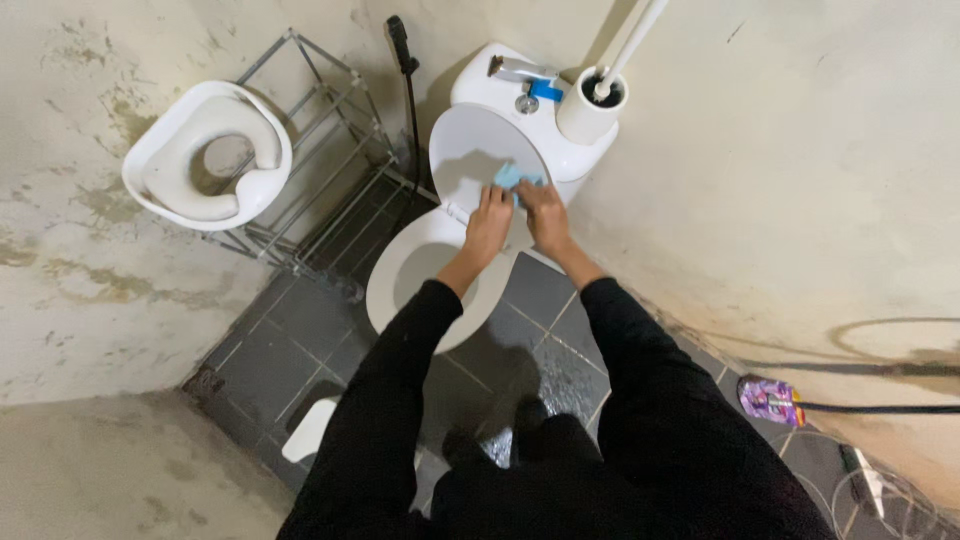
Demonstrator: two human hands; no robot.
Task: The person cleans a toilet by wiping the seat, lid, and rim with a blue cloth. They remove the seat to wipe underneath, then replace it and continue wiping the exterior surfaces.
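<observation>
A white toilet [410, 285] stands against the wall with its lid [470, 150] raised. My left hand [489, 222] rests on the back of the seat near the hinge. My right hand [543, 210] presses a light blue cloth [512, 177] against the lower part of the raised lid. Both arms are in black sleeves. The cloth is partly hidden under my fingers.
A white toilet brush holder [588, 108] sits on the cistern [520, 75]. A child's white toilet seat [208, 160] hangs on a metal wire rack [320, 170] at left. A black hose [408, 90] hangs by the wall. A purple bottle [770, 400] lies on the dark tiled floor at right.
</observation>
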